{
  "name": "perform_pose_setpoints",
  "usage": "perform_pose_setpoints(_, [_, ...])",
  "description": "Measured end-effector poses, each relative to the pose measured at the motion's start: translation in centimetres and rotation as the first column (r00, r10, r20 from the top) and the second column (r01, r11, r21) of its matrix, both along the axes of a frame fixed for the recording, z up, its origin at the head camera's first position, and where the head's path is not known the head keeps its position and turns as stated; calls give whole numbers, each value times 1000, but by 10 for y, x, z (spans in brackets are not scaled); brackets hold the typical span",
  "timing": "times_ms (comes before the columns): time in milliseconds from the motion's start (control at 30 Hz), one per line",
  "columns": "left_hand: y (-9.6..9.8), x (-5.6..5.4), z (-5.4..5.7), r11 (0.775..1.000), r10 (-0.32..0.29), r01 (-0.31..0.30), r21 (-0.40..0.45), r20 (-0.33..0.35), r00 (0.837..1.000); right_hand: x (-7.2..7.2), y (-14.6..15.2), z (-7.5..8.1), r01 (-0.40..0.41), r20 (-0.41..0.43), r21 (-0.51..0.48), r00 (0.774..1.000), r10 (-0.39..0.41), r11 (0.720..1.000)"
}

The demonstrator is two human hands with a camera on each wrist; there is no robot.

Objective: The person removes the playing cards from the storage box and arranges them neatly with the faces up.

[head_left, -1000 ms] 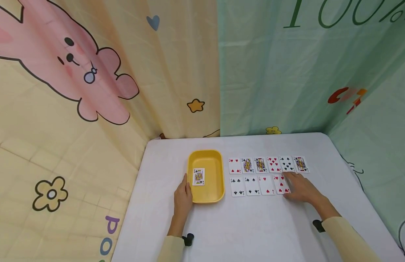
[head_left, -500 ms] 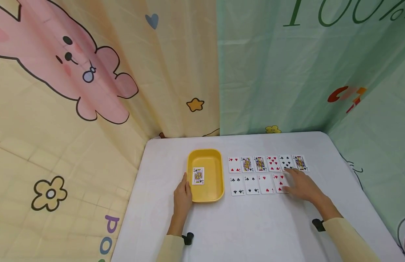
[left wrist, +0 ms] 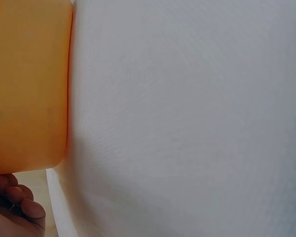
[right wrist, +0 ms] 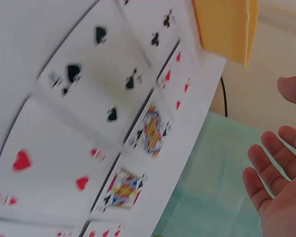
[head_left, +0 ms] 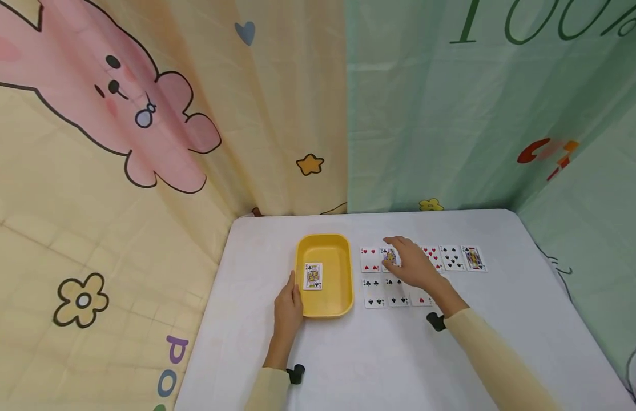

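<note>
My left hand [head_left: 288,303] lies along the left side of a yellow tray [head_left: 343,274], its thumb at the rim. In the left wrist view its curled fingers [left wrist: 32,208] touch the tray's outer wall. A face card [head_left: 313,277] lies face up inside the tray. My right hand [head_left: 411,264] hovers over the back row of playing cards, fingers spread and nothing between them. Beside its thumb shows a face card [head_left: 390,257]; the hand hides the card to its right. In the right wrist view a four of spades [right wrist: 89,74] lies in the front row.
Two rows of face-up cards lie right of the tray, with a four of hearts [head_left: 370,260] at the back left and another face card [head_left: 474,258] at the back right. The white table [head_left: 379,359] meets printed curtains [head_left: 431,142] behind.
My right hand has swung left and away from me, from the right-hand cards to those nearer the tray. My left hand and the tray have stayed put.
</note>
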State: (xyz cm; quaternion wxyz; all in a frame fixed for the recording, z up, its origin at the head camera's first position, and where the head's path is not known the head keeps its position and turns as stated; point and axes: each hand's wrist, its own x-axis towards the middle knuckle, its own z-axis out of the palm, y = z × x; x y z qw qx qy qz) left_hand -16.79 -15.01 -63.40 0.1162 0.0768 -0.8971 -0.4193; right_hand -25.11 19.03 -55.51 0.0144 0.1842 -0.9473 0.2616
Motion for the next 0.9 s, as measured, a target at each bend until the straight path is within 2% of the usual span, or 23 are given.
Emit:
perform_pose_setpoints(100, [3, -1, -1, 1000, -10, 10, 0, -5, 1000, -9, -29, 0, -20, 16, -5, 1000, 20, 1000])
perform_pose_setpoints(300, [5, 2, -4, 1000, -6, 6, -13, -2, 1000, -22, -76, -10, -80, 76, -4, 994, 80, 997])
perform_pose_setpoints(500, [4, 6, -4, 1000, 4, -4, 6, 11, 1000, -30, -113, -23, -162, 95, 49, 983, 157, 986])
perform_pose_setpoints(600, [3, 5, -3, 1000, 1, -1, 8, 16, 1000, -32, -130, -28, -192, 97, 106, 979, 182, 976])
perform_pose_setpoints(700, [1, 4, -2, 1000, 3, -3, 1, 4, 1000, -33, -147, -30, -233, 104, 190, 971, 216, 954])
perform_pose_setpoints(900, [1, 3, -1, 1000, 3, -3, -17, -9, 1000, -29, -174, -46, -310, 128, 354, 951, 283, 883])
